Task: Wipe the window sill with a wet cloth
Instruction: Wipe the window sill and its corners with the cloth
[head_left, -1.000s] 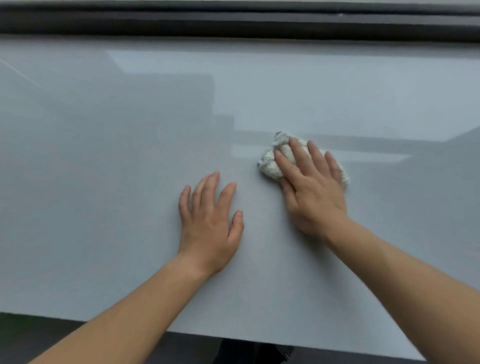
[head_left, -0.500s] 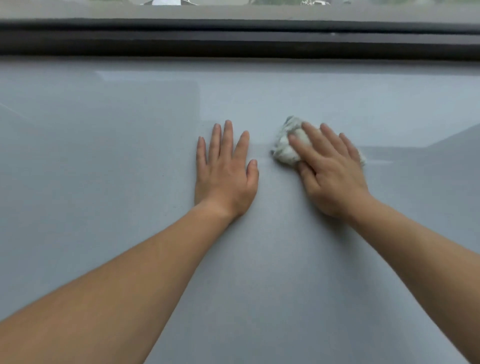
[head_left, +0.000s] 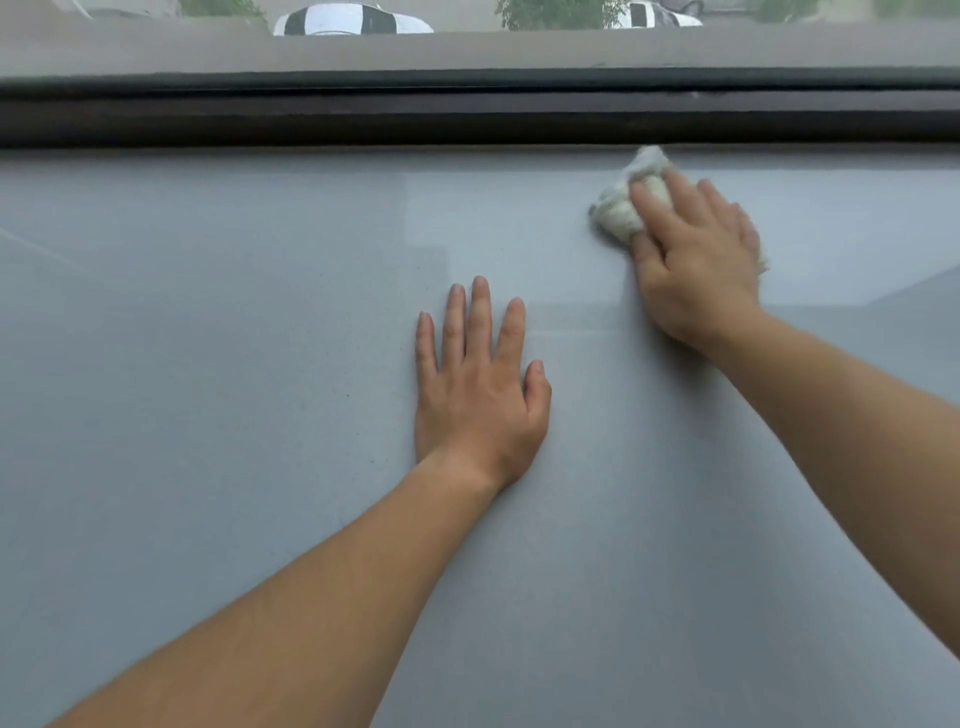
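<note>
A wide, glossy grey window sill (head_left: 234, 364) fills most of the view. My right hand (head_left: 696, 260) presses a crumpled white cloth (head_left: 621, 208) flat against the sill at the far right, the cloth's tip almost touching the dark window frame. Most of the cloth is hidden under my palm and fingers. My left hand (head_left: 478, 389) lies palm down on the sill near the middle, fingers spread, holding nothing.
A dark window frame (head_left: 363, 117) runs across the back edge of the sill. Above it the glass (head_left: 467, 47) shows parked cars and greenery outside. Faint reflections mark the sill's surface.
My right hand has pushed the cloth away from me, up to the window frame. The view has tilted up, and the near edge of the sill has dropped out of sight.
</note>
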